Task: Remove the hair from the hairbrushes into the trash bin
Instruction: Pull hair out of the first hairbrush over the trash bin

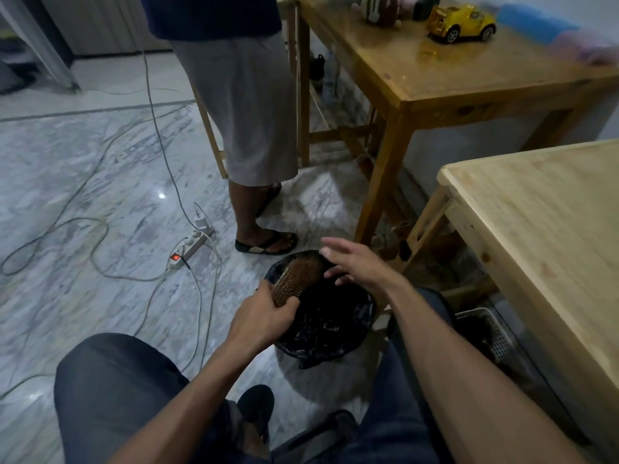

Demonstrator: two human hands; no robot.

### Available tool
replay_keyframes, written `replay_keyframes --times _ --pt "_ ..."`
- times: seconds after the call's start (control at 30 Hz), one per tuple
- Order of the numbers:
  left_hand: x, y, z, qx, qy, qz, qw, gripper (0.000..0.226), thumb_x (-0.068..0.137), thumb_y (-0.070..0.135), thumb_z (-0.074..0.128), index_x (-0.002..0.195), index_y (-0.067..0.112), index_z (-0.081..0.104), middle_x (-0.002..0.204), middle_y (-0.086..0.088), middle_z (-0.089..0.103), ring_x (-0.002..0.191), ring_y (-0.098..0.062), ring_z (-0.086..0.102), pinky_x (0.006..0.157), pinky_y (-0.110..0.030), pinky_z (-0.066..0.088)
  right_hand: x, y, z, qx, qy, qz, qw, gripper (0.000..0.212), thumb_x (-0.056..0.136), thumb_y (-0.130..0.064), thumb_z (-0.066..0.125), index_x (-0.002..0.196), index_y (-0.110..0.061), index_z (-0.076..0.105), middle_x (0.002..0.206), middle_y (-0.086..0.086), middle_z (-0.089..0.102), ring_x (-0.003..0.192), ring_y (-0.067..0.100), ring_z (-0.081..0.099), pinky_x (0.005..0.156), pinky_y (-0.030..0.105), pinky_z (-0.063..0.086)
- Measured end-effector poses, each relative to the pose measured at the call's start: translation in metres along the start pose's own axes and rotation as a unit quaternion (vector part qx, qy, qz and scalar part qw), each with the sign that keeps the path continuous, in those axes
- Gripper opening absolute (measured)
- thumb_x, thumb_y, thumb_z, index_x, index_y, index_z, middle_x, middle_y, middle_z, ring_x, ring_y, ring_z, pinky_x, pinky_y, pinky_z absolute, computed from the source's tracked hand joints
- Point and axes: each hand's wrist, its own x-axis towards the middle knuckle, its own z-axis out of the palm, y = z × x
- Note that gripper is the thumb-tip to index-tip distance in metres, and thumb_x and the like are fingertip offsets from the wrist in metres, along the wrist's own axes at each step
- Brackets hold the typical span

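Bristles in close rows cover the brown, oval face of the hairbrush (296,277), which is seen in the head view tilted over the trash bin (326,324), bristle side up. The bin is lined with a crumpled black bag and stands on the marble floor (100,195) between the seated person's knees, just beside the leg of a pale wooden table (536,229).

The brush handle is hidden inside the left hand (264,316), and whether any hair sits among the bristles cannot be made out in the dim light. The inside of the bin is too dark for its contents to be told. A plastic basket (485,333) under the pale table is partly covered by the right forearm.

The lower end of the brush is gripped by the left hand, fingers curled round it. The right hand (355,262) is held above the far end of the brush, fingers spread and relaxed, nothing visibly held; its lower fingertips lie close to the brush head, though contact cannot be confirmed.

A second person in sandals stands behind the bin, near a power strip (191,246) with its cables, and a yellow toy car (464,23) rests on the darker table (452,78)
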Motion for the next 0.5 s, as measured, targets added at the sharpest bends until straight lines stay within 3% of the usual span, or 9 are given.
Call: replay_keyframes --times 0.1,0.2,0.3,0.43,0.5 --pt "-0.002 0.001 0.000 -0.032 -0.009 -0.008 0.999 0.031 0.092 0.047 0.059 0.099 0.018 0.052 0.082 0.000 0.062 0.067 -0.014 0.059 0.052 -0.029 0.037 -0.005 0.004 0.006 -0.036 -0.038 -0.001 0.999 0.035 0.095 -0.027 0.072 0.124 -0.007 0.069 0.098 0.001 0.073 0.073 0.011 0.066 0.064 0.022 0.053" --pt "-0.007 0.003 -0.001 -0.078 -0.010 -0.008 0.997 0.029 0.092 0.044 0.062 0.096 0.016 0.057 0.082 0.000 0.064 0.070 -0.014 0.062 0.053 -0.029 0.038 -0.003 0.010 0.009 -0.025 0.038 0.000 0.999 0.018 0.094 -0.021 0.074 0.093 -0.004 0.077 0.072 0.000 0.066 0.063 0.007 0.056 0.058 0.019 0.047" --pt "-0.010 0.007 0.003 -0.130 -0.018 -0.033 0.991 0.031 0.089 0.045 0.063 0.089 0.014 0.059 0.072 0.001 0.063 0.060 -0.013 0.059 0.049 -0.027 0.038 0.003 0.010 0.017 -0.008 0.136 0.021 0.990 0.018 0.091 -0.020 0.076 0.077 -0.009 0.076 0.068 0.001 0.067 0.060 0.009 0.055 0.058 0.022 0.049" --pt "-0.009 0.013 0.006 -0.148 -0.011 -0.056 0.987 0.036 0.087 0.049 0.062 0.080 0.014 0.056 0.063 0.000 0.057 0.052 -0.016 0.052 0.048 -0.027 0.037 0.018 0.001 0.028 -0.016 0.234 0.056 0.970 0.026 0.081 -0.027 0.081 0.071 -0.004 0.077 0.067 0.004 0.073 0.062 0.018 0.063 0.075 0.041 0.060" --pt "-0.009 0.015 0.003 -0.141 -0.006 -0.059 0.988 0.037 0.088 0.049 0.061 0.077 0.015 0.053 0.060 0.000 0.055 0.049 -0.016 0.050 0.047 -0.027 0.035 0.022 -0.006 0.030 -0.032 0.260 0.056 0.964 0.030 0.079 -0.032 0.082 0.070 -0.004 0.077 0.070 0.004 0.076 0.069 0.022 0.069 0.079 0.042 0.060"
